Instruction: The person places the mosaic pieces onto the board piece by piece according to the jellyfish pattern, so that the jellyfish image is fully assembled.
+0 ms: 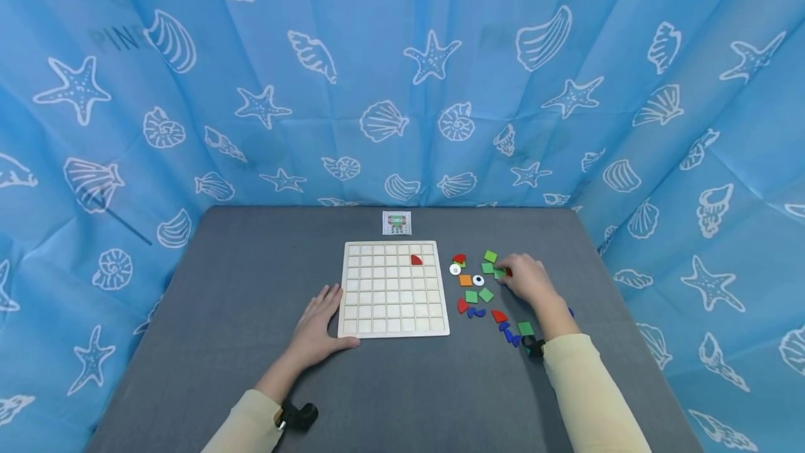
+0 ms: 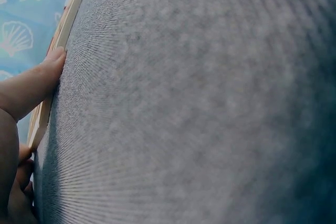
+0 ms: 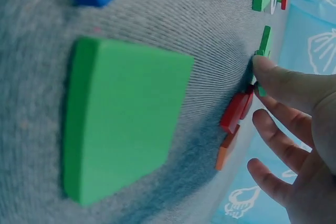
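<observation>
A pale gridded board [image 1: 395, 294] lies on the table, with a red quarter-circle tile [image 1: 416, 260] in one of its upper right cells. My left hand [image 1: 316, 327] rests at the board's lower left corner, fingers spread along the left side and thumb against the near edge. In the left wrist view the thumb [image 2: 39, 80] touches the board's wooden rim [image 2: 65, 27]. Among loose tiles right of the board, my right hand [image 1: 527, 277] pinches a small green tile [image 3: 262, 88] between thumb and index finger. The other right-hand fingers are spread apart.
A small picture card [image 1: 397, 223] lies behind the board. Between board and right hand are an orange square [image 1: 465, 279], round white pieces [image 1: 455, 269], and red, blue and green tiles. A green tile [image 1: 525, 328] lies near the right wrist. A blue curtain stands behind the table.
</observation>
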The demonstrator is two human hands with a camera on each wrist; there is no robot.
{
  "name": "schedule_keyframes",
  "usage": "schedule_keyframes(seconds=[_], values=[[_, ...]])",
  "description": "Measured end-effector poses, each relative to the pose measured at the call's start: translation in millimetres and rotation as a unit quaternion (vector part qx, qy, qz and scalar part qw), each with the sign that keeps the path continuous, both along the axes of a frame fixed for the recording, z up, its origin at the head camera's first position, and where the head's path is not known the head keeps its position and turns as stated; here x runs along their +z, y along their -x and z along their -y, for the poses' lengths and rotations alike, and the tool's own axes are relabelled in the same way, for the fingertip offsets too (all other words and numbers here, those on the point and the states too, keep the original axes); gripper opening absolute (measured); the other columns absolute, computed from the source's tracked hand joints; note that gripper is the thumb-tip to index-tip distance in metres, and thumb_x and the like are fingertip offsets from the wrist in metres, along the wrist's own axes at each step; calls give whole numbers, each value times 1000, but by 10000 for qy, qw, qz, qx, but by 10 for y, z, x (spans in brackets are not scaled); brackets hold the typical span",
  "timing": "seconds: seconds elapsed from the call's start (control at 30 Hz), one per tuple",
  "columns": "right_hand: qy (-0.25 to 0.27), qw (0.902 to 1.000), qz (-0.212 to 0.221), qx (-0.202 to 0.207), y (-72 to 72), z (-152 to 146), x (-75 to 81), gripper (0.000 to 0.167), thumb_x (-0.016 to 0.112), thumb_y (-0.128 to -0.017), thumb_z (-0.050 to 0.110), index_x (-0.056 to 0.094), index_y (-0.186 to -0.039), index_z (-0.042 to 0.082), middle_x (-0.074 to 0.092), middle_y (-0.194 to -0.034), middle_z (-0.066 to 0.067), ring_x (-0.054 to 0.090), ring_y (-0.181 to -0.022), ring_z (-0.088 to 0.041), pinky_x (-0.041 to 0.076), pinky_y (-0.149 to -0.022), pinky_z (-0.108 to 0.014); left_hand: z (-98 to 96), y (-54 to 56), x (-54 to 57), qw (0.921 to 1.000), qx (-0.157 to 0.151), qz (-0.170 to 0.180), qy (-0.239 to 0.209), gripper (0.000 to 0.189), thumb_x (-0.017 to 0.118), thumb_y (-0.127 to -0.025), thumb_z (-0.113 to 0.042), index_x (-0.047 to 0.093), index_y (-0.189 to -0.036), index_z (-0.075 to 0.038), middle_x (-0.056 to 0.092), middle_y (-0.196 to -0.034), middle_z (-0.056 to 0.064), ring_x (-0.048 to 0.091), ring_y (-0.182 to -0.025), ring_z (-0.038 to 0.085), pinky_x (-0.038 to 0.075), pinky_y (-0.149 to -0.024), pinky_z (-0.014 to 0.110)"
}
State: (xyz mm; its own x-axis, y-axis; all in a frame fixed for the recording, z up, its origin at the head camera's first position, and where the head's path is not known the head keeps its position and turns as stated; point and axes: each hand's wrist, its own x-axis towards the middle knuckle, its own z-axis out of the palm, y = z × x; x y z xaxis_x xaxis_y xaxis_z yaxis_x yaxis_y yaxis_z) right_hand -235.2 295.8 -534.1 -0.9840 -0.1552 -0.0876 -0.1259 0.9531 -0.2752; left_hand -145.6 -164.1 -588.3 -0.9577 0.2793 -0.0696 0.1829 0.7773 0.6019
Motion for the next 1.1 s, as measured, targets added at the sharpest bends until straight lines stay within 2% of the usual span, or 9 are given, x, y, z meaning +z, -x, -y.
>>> schedule_keyframes(seconds=[0.3,0.4,0.5,0.73,0.9,1.1], values=[[234,9996,-150,-14,-46,73,128,30,75,-92,17,74,-119,4,69,-118,-18,61,-110,-37,47,-96,-60,5,12,14,10000,-9,-71,8,119,78,-72,-67,25,-161,-10,21,-168,10,11,-157,34,14,-125,56],[434,9990,-110,21,-63,131,166,31,75,-92,18,73,-120,4,68,-113,-17,61,-101,-33,51,-89,-55,9,12,0,9999,-19,-98,0,119,79,-72,-67,25,-161,-9,22,-168,11,11,-157,34,14,-125,56],[719,9974,-43,51,-83,190,203,32,74,-93,18,72,-121,5,67,-112,-16,61,-98,-31,52,-85,-52,9,9,-20,10000,-27,-83,2,119,78,-73,-67,24,-161,-10,21,-168,10,10,-157,34,14,-125,56],[1268,9918,18,151,-102,341,295,34,71,-95,14,68,-126,1,64,-122,-21,63,-105,-35,55,-89,-52,14,9,-60,10000,-19,-43,56,120,77,-72,-70,23,-162,-11,20,-168,10,10,-157,33,14,-125,56],[1258,9917,-5,268,-59,464,332,33,70,-96,12,67,-126,-1,62,-122,-21,62,-104,-35,55,-89,-52,14,12,-51,10000,-8,-22,95,120,76,-72,-70,23,-162,-11,20,-169,9,9,-157,32,14,-125,55],[1270,9911,23,392,-32,591,359,31,69,-97,14,67,-126,3,60,-124,-16,60,-103,-31,55,-85,-48,3,10,-20,10000,0,22,73,119,77,-72,-70,24,-162,-11,20,-168,9,9,-157,32,14,-125,55]])
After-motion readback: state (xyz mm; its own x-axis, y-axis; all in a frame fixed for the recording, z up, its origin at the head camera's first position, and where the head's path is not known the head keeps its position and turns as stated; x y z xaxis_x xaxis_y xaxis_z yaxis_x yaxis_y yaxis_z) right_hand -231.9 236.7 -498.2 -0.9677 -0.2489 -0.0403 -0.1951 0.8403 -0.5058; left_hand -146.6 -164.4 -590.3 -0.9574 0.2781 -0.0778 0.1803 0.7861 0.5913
